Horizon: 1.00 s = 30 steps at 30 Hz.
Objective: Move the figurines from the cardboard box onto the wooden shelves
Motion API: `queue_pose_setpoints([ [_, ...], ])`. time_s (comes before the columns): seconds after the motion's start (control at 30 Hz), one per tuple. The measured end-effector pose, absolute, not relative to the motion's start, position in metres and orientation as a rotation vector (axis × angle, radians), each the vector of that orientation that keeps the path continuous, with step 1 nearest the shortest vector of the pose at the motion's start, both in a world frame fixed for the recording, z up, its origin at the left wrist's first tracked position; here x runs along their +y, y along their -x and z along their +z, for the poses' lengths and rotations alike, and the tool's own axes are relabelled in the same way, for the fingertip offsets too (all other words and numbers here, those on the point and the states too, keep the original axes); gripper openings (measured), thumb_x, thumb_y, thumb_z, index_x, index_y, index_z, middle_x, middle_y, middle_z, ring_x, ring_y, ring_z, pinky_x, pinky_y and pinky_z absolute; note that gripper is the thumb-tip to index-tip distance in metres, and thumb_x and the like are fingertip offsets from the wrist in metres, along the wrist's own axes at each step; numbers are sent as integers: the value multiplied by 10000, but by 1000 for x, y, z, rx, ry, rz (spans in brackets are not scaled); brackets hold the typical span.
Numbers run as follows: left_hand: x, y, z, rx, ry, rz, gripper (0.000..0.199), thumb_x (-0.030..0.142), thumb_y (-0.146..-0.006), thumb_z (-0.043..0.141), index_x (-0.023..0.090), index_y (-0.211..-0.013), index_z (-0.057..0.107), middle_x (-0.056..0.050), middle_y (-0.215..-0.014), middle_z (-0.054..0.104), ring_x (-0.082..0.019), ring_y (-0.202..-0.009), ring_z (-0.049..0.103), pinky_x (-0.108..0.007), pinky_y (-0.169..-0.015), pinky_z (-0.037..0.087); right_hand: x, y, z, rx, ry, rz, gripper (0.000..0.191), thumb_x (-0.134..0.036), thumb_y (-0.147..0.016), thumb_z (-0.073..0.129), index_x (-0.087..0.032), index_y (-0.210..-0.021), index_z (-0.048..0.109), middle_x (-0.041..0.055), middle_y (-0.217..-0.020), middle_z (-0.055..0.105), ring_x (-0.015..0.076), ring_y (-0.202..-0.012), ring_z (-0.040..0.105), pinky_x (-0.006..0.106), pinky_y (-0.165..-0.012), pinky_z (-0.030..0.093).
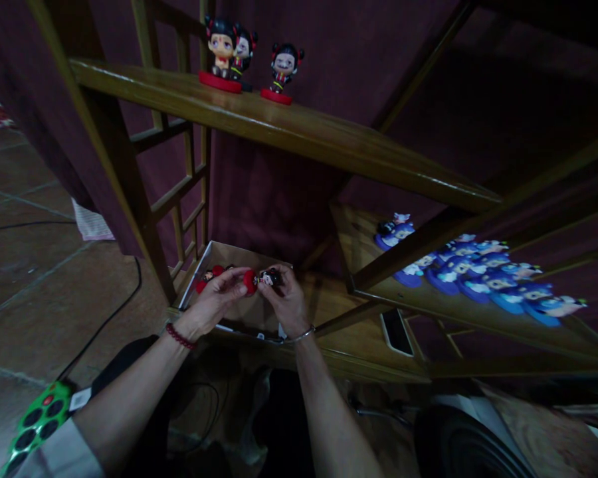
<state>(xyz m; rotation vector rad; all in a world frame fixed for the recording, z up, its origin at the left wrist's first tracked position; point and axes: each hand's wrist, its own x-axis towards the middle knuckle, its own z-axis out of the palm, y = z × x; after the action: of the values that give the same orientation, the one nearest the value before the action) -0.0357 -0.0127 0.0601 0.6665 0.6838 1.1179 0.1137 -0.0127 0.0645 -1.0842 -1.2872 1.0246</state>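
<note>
Both hands hold one small figurine (pixel 268 279) with black hair and a red round base, tipped on its side above an open cardboard box (pixel 244 254). My left hand (pixel 219 297), with a dark red bead bracelet, pinches the red base. Around the figurine's head are the fingers of my right hand (pixel 292 302), which wears a thin bangle. Inside the box, left of my hands, lies another figurine (pixel 208 275) with red parts, partly covered by my left hand. The box stands on the low wooden shelf.
Above, a wooden shelf (pixel 279 126) carries several similar figurines (pixel 282 70) on red bases. To the right, blue figurines (pixel 478 265) stand in rows on another shelf. A phone-like dark device (pixel 397 332) lies below them. A green object (pixel 42 421) sits on the floor beside a cable.
</note>
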Motion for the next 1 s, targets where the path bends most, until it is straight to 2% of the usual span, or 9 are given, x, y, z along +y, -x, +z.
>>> queue_pose_setpoints([
  [0.23, -12, 38, 60, 666, -653, 1125, 357, 128, -629, 704, 162, -979, 647, -56, -989, 627, -149, -934, 555, -278, -870, 408, -15, -114, 70, -1376, 1089, 999, 240, -256, -694, 626, -219, -904, 514, 0, -909, 575, 135, -861, 558, 280, -808, 464],
  [0.43, -11, 39, 58, 671, -636, 1120, 354, 125, -614, 717, 151, -961, 651, -60, -975, 628, -145, -915, 560, -261, -847, 409, -14, -114, 67, -1424, 1095, 979, 268, -267, -697, 618, -220, -933, 502, 15, -925, 585, 153, -873, 565, 314, -826, 472],
  [0.83, -8, 38, 53, 688, -608, 1127, 293, 159, -591, 744, 126, -871, 664, -47, -883, 632, -123, -791, 567, -248, -740, 451, -12, -114, 62, -1461, 1097, 933, 244, -272, -705, 614, -217, -920, 513, 11, -913, 586, 143, -843, 573, 288, -785, 480],
  [1.0, -8, 38, 51, 680, -617, 1100, 257, 161, -619, 725, 116, -862, 655, -54, -885, 629, -133, -798, 570, -259, -721, 465, -13, -115, 63, -1540, 1136, 883, 232, -291, -724, 588, -223, -935, 522, 20, -932, 599, 152, -848, 583, 296, -773, 490],
])
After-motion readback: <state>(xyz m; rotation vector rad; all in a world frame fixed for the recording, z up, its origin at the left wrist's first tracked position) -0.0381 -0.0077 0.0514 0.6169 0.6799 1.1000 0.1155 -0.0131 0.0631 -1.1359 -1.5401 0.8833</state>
